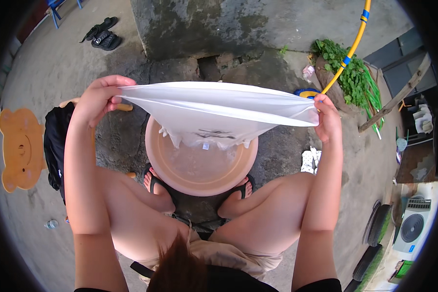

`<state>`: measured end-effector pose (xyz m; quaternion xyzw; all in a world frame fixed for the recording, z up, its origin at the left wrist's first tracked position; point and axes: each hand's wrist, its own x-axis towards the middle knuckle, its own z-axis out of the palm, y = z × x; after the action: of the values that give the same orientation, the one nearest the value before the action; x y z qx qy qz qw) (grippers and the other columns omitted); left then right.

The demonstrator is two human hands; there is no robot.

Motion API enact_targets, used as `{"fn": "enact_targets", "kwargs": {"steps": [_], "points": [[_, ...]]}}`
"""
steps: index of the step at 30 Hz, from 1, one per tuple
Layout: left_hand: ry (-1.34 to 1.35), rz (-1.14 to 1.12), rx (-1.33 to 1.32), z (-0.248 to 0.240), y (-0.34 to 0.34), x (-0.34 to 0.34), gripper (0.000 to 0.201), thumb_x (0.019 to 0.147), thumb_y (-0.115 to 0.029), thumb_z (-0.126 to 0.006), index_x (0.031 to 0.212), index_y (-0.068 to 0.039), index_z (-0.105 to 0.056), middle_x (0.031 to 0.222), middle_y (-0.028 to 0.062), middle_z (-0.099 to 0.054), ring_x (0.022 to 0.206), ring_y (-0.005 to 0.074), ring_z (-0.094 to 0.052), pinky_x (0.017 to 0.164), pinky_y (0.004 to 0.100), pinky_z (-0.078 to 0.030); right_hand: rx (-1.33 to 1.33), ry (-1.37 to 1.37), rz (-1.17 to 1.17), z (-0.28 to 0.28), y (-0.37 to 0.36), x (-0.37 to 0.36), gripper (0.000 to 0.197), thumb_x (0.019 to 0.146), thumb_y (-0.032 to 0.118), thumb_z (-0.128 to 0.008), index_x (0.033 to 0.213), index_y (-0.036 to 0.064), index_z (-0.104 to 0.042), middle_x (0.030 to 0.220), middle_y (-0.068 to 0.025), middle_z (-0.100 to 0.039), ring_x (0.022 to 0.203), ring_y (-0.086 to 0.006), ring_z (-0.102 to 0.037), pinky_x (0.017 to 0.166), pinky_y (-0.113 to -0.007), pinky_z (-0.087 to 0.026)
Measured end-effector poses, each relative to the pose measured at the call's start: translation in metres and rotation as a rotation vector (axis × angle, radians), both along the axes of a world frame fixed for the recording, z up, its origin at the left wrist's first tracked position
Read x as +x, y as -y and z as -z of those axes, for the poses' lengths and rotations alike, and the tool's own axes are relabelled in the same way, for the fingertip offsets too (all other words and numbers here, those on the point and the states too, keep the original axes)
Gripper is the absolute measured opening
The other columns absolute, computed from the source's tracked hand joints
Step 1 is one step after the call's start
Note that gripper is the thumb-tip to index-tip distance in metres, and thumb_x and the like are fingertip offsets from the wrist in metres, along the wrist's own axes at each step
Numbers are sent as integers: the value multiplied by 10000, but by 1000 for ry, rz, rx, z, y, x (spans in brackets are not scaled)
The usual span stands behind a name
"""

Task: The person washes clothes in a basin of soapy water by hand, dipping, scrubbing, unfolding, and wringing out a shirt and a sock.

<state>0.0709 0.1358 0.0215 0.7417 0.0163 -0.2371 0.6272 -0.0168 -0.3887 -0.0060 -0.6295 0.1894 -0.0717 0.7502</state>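
Note:
A white shirt (pixel 204 121) is stretched wide between my two hands, its open hem gaping toward me. My left hand (pixel 101 100) pinches one corner of the hem at the left. At the right, my right hand (pixel 329 118) is closed on the opposite corner. The lower part of the shirt, with a dark print and a small tag, hangs in folds into a pale orange basin (pixel 153 168). Cloudy, foamy water (pixel 199 165) shows in the basin, which stands on the ground between my feet. How far the cloth dips into the water is hard to make out.
A yellow hose (pixel 357 41) runs down toward a blue and yellow object (pixel 306 92) behind my right hand. Dark clothing (pixel 56 146) lies beside an orange bear-shaped chair (pixel 22 148) at left. White shoes (pixel 309 160) stand right of the basin; black sandals (pixel 104 36) lie far left.

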Motion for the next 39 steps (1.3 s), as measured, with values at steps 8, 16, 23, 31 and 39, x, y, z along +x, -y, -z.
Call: {"fn": "enact_targets", "kwargs": {"steps": [8, 16, 23, 31, 39], "points": [[182, -234, 122, 12, 24, 0, 213, 898, -3, -454, 1065, -25, -585, 936, 60, -642, 772, 101, -648, 655, 202, -550, -139, -43, -7, -13, -18, -7, 226, 902, 61, -436, 1048, 26, -604, 872, -52, -606, 759, -137, -579, 671, -260, -473], [245, -324, 202, 7, 36, -8, 246, 966, -137, -391, 1121, -39, -554, 907, 95, -661, 711, 147, -678, 578, 226, -530, -218, 35, -58, -12, -21, -15, 225, 956, 101, -442, 1076, 10, -609, 874, -37, -607, 777, -103, -571, 681, -246, -466], [66, -438, -273, 10, 21, -3, 255, 994, -164, -373, 1166, -88, -543, 977, 73, -662, 824, 116, -671, 607, 192, -547, -74, 77, -84, -15, -23, -16, 198, 942, 99, -485, 1071, 10, -606, 848, -23, -595, 761, -100, -577, 660, -261, -486], [48, -453, -386, 14, 14, 3, 238, 983, -160, -422, 1144, -76, -577, 790, -19, -581, 616, 42, -517, 515, 156, -458, 226, 138, -155, -18, -20, -17, 147, 923, 62, -477, 1023, 15, -574, 911, -65, -597, 836, -178, -608, 734, -330, -521], [99, -438, -363, 16, 7, 3, 233, 965, -155, -476, 1102, -27, -613, 794, -8, -567, 616, 42, -497, 524, 163, -447, 131, 114, -137, -21, -28, -18, 180, 913, 30, -491, 1065, -9, -578, 932, -78, -608, 856, -184, -617, 777, -324, -522]]}}
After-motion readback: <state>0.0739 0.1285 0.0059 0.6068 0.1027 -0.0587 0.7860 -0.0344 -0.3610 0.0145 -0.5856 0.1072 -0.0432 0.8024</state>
